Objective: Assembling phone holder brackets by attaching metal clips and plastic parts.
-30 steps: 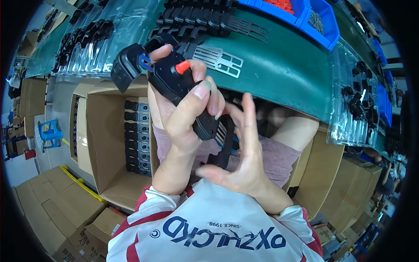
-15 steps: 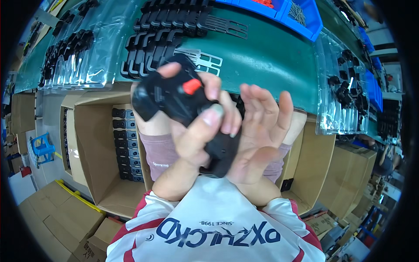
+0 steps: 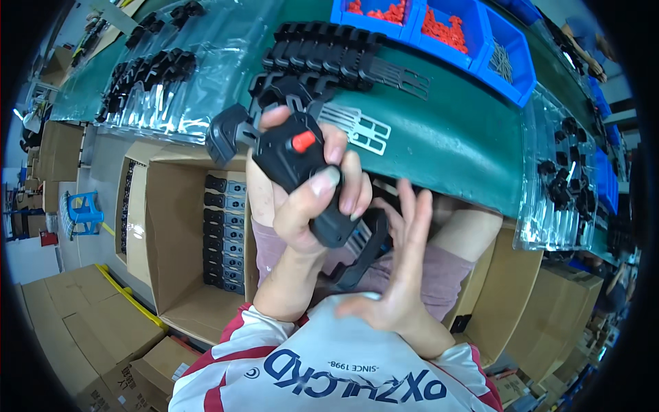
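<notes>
My left hand (image 3: 312,206) is closed around the middle of a black plastic extendable holder (image 3: 285,154) with a red button (image 3: 303,142) on its face. Each end of the holder carries a hooked black jaw; the upper jaw (image 3: 230,134) stands out from the body. At the lower end the other jaw (image 3: 364,257) is also drawn out, and a strip of slotted metal shows between it and the body. My right hand (image 3: 405,268) is open beside that lower jaw, fingers stretched. Whether it touches the jaw I cannot tell.
On the green table (image 3: 453,151) lie rows of black jaw parts (image 3: 322,51) and slotted metal plates (image 3: 360,130). Blue bins (image 3: 473,65) hold red parts and metal pins. Clear trays (image 3: 185,99) flank them. An open carton (image 3: 180,233) with stacked black parts stands by my left leg.
Both jaws now stand farther out from the holder's body, baring metal at the lower end. My right hand has turned and dropped lower. The whole view has shifted, showing more of the blue bins.
</notes>
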The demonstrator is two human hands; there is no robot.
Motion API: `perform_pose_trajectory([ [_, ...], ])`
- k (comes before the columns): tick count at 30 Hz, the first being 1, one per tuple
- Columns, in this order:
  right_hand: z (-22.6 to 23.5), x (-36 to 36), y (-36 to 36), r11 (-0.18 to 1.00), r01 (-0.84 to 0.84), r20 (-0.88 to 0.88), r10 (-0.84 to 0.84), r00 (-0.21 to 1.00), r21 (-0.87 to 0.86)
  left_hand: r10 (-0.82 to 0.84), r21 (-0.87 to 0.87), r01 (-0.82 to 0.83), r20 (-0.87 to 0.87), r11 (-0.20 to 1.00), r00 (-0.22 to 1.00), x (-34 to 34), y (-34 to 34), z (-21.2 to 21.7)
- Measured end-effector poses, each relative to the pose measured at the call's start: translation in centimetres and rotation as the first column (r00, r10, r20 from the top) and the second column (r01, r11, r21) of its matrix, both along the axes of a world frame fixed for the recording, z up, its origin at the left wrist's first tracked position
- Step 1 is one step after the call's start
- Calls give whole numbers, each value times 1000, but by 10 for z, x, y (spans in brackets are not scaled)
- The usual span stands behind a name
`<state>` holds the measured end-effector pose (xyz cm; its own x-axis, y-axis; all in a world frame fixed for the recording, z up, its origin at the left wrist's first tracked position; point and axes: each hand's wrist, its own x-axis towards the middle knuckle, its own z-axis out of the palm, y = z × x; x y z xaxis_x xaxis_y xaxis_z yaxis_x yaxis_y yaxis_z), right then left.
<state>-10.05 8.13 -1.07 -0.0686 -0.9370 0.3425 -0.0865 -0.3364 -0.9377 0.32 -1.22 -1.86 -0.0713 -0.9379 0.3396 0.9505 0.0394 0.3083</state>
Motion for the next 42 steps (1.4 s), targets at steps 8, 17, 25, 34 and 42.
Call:
perform_pose_trajectory([
  [8,8,18,-9,968,243,286,-253,924,70,-281,-73,272,-224,960,933,-7,12,5],
  [17,-7,8,-12,996,75,152,-66,986,-55,-31,-25,30,-9,999,999,-16,14,9],
  [25,-5,-1,4,999,-8,29,7,1000,37,-16,-19,16,-25,1000,1000,-1,2,8],
  [34,-9,11,-4,991,-123,-73,126,989,43,40,-20,-38,115,999,993,-9,20,17],
  [42,-8,-3,6,994,-98,65,95,993,49,116,-64,-108,136,992,984,5,4,17],
])
